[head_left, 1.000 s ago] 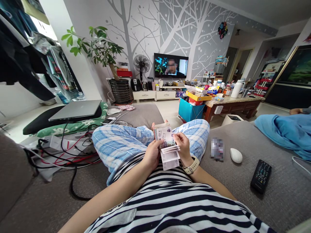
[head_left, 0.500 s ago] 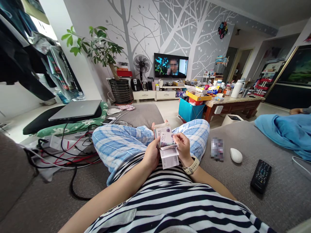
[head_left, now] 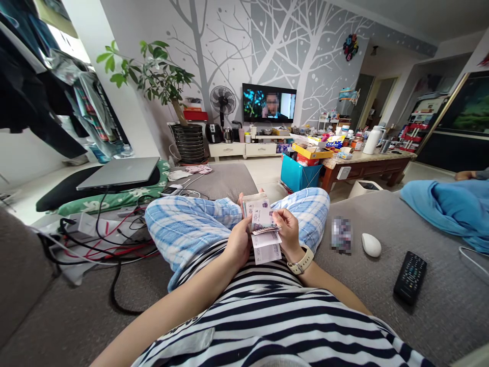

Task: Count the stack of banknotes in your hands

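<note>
Over my crossed legs, both hands hold a stack of banknotes point(head_left: 261, 216). My left hand point(head_left: 240, 242) is closed on the stack's left edge, thumb on top. At the right edge my right hand point(head_left: 288, 233) pinches the notes between thumb and fingers. Several notes are bent over toward me, and their pale lower ends point(head_left: 267, 254) hang below the hands. Part of the stack is hidden behind my fingers. A watch with a light strap point(head_left: 301, 261) is on my right wrist.
Right of my knee, a pixelated item point(head_left: 341, 235), a white mouse point(head_left: 371, 245) and a black remote control point(head_left: 410, 278) lie on the grey sofa. Tangled cables point(head_left: 103, 239) and a closed laptop point(head_left: 119, 173) are at left. A cluttered table point(head_left: 367, 162) stands ahead right.
The hanging ends of the notes have shifted up slightly, and the top note's face shows a little more. Both hands stay almost in place.
</note>
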